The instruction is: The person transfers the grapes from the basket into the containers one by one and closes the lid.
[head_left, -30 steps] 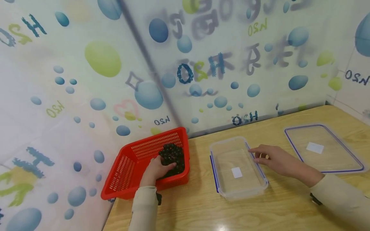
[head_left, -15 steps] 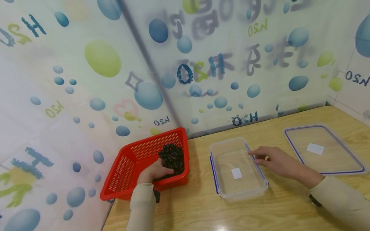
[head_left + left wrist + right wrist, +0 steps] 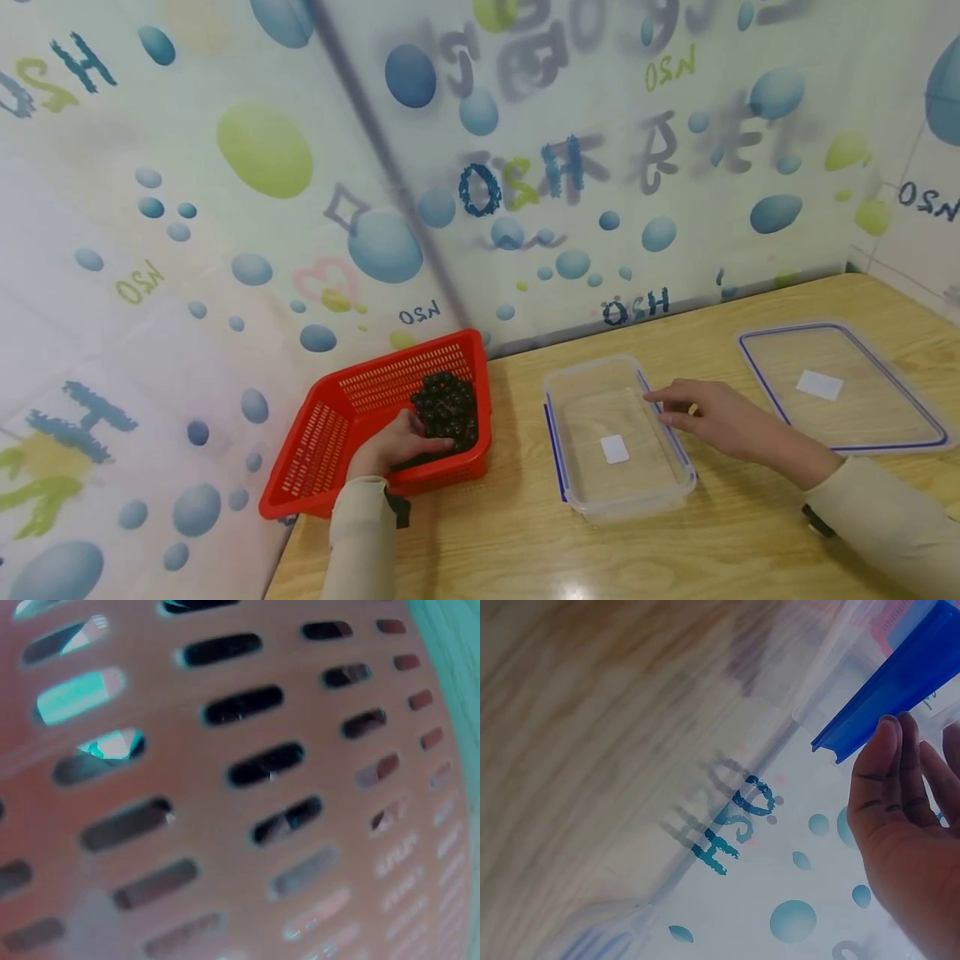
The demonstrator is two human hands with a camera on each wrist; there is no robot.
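Observation:
In the head view, a bunch of dark grapes lies at the right end of a red plastic basket. My left hand reaches over the basket's near rim and grips the bunch from its left, thumb along the near side, the other fingers mostly hidden. The left wrist view shows only the basket's slotted wall. A clear lidless food box with blue latches stands to the right. My right hand touches its right rim with fingertips, close by a blue latch in the right wrist view.
A clear lid with a blue seal and a white label lies flat at the right of the wooden table. A patterned wall covering rises behind the table and at its left.
My left hand has shifted slightly left and toward me at the grapes, its fingers reaching further around the bunch. The right hand stays at the box rim.

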